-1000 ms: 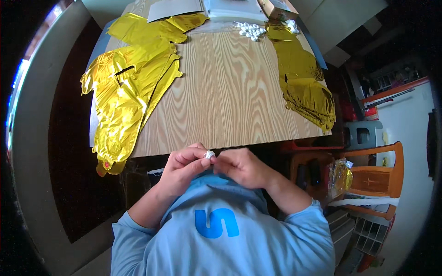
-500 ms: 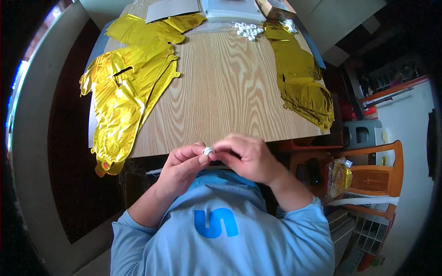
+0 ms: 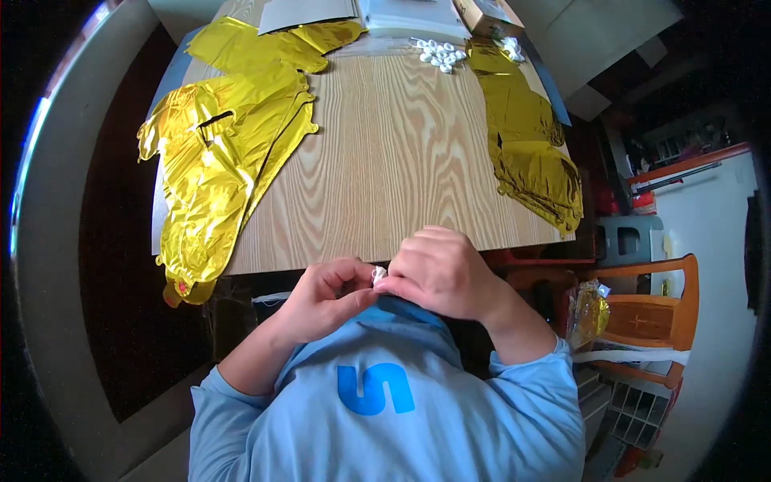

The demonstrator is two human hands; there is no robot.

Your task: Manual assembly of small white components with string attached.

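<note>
Just off the front edge of the wooden table [image 3: 377, 177], my two hands meet in front of my shirt. Between their fingertips is a small white coil of ribbon or string [image 3: 378, 275], mostly covered by the fingers. My left hand [image 3: 329, 301] pinches it from the left with thumb and forefinger. From the other side my right hand [image 3: 442, 273] closes on it, its fingers curled and thumb pressed in. Similar small white coils [image 3: 440, 55] lie in a pile at the table's far side.
Flat gold foil balloons [image 3: 209, 177] spread along the table's left, some hanging over the front edge. Folded gold foil [image 3: 526, 136] covers the right side. At the back are clear plastic sleeves [image 3: 414, 18] and a cardboard box [image 3: 488, 16]. A wooden chair [image 3: 642, 317] stands at right.
Both hands have shifted slightly right and down with the white coil. My right hand's fingers have curled in tighter around it, hiding more of it.
</note>
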